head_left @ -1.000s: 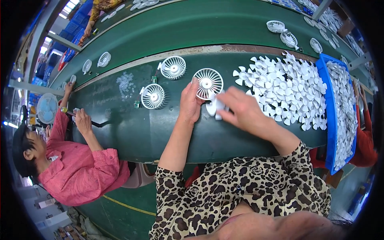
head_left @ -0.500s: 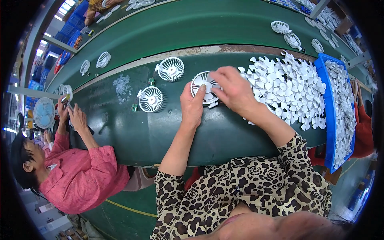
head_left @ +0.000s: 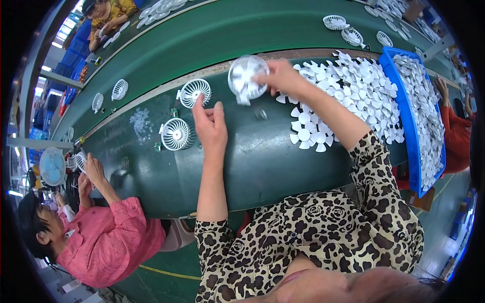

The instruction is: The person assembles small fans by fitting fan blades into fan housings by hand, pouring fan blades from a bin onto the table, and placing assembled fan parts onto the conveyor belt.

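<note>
My right hand (head_left: 284, 78) grips a round white fan housing (head_left: 246, 76) by its right rim, raised over the far edge of the green work surface. White blades show inside it, and the housing is blurred by motion. My left hand (head_left: 211, 127) holds nothing; its thumb and fingers are apart. Its fingertips reach up beside a ribbed white fan cage (head_left: 194, 92), overlapping its right edge, and contact cannot be made out. Nearer to me a second ribbed cage (head_left: 175, 134) lies on the surface, a small green circuit board (head_left: 157, 146) at its left.
White fan blades (head_left: 348, 101) are heaped at the right, beside a blue tray (head_left: 404, 108) full of them. Small clear pieces (head_left: 141, 124) lie at the left. Beyond runs a green conveyor belt (head_left: 217, 48) carrying cages. A co-worker in pink (head_left: 113, 230) sits at the left.
My right hand has lifted the fan housing away from my left hand, up toward the belt. My left hand has let go and moved left toward the cages.
</note>
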`<state>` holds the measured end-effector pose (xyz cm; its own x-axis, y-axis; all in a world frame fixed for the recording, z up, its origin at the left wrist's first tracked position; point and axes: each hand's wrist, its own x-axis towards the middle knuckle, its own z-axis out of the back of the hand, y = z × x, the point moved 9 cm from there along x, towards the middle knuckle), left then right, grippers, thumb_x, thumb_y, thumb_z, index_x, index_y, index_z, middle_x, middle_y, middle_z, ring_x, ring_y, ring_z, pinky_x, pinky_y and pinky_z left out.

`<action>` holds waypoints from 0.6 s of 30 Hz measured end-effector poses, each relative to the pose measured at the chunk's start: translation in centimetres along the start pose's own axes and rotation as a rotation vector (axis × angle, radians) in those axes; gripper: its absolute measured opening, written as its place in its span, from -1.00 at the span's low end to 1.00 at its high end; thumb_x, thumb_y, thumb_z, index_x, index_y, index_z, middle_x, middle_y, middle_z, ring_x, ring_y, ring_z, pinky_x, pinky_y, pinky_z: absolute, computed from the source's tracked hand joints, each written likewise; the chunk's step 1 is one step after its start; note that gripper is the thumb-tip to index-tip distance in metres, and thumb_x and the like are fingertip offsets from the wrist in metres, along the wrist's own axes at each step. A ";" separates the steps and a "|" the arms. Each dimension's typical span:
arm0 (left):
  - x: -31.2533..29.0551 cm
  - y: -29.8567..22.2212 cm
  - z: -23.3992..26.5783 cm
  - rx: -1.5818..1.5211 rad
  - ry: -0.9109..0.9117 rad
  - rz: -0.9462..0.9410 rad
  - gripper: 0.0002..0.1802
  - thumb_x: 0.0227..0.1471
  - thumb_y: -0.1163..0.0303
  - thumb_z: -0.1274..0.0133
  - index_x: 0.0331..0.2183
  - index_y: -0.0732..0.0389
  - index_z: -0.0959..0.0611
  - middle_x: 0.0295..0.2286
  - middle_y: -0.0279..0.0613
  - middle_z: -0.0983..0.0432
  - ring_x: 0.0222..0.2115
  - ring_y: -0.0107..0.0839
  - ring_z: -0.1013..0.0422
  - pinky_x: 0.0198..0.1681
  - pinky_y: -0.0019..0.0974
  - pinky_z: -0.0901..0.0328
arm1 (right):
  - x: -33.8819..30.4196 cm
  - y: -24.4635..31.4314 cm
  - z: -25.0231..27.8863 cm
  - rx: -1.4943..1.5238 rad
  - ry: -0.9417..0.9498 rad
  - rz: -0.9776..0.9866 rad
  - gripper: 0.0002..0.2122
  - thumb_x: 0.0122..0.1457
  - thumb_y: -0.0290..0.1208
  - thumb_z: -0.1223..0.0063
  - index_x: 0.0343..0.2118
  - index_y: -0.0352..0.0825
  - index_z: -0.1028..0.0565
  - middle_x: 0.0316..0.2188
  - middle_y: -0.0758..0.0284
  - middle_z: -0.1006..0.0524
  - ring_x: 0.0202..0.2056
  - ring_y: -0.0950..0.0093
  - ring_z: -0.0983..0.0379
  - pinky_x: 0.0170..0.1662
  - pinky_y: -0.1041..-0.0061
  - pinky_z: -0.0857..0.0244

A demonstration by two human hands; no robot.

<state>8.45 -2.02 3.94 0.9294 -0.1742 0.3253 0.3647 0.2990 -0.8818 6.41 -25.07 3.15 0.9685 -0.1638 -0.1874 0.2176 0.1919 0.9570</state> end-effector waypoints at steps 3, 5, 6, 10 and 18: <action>0.0 0.6 -0.1 0.320 0.053 -0.035 -0.45 0.02 0.38 -0.08 0.02 0.40 -0.33 -0.16 0.05 -0.34 -0.51 -0.28 -0.41 -0.35 -0.23 -0.33 | -0.3 1.5 4.6 -0.156 -0.225 0.156 -0.66 0.05 -0.34 -0.17 -0.19 -0.50 -0.47 -0.41 0.30 -0.54 -0.45 0.61 -0.44 -0.46 0.62 -0.34; -0.2 0.6 -1.1 0.408 0.128 -0.017 -0.45 -0.02 0.40 -0.09 0.00 0.40 -0.35 -0.18 0.08 -0.33 -0.38 -0.15 -0.42 -0.25 -0.14 -0.31 | -2.0 2.5 5.4 -0.496 -0.241 0.312 -0.65 0.00 -0.40 -0.17 -0.14 -0.46 -0.46 -0.35 0.23 -0.56 -0.41 0.49 -0.47 -0.32 0.49 -0.39; -0.3 0.5 -1.6 0.445 0.149 -0.039 -0.46 -0.02 0.39 -0.09 -0.01 0.40 -0.36 -0.20 0.08 -0.33 -0.32 -0.14 -0.40 -0.22 -0.12 -0.30 | -3.2 2.7 4.8 -0.601 -0.208 0.348 -0.65 -0.02 -0.42 -0.16 -0.15 -0.42 -0.47 -0.32 0.22 -0.55 -0.36 0.41 -0.48 -0.26 0.43 -0.38; -0.7 -1.0 -1.1 0.508 0.087 -0.212 -0.80 0.01 0.35 -0.10 -0.38 0.31 -0.56 -0.38 -0.08 -0.39 -0.37 -0.16 -0.36 -0.28 -0.17 -0.26 | -6.8 3.5 -1.0 -1.104 -0.069 0.615 -0.79 -0.11 -0.60 -0.03 -0.34 -0.32 -0.52 -0.34 0.22 -0.47 -0.19 0.24 -0.36 -0.13 0.29 -0.24; -0.4 -0.3 0.0 0.267 -0.024 -0.102 -0.84 -0.06 0.44 -0.11 -0.39 0.28 -0.50 -0.42 -0.10 -0.41 -0.36 -0.12 -0.35 -0.28 -0.14 -0.26 | -5.5 2.7 -3.6 -1.381 -0.111 0.734 -0.91 -0.07 -0.54 0.04 -0.48 -0.33 -0.49 -0.53 0.22 -0.46 -0.37 0.31 -0.42 -0.29 0.37 -0.21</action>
<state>7.95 -2.01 4.09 0.8873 -0.1946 0.4181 0.4549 0.5179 -0.7245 2.13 -20.16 5.92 0.9085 0.3042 0.2867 -0.2812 0.9522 -0.1191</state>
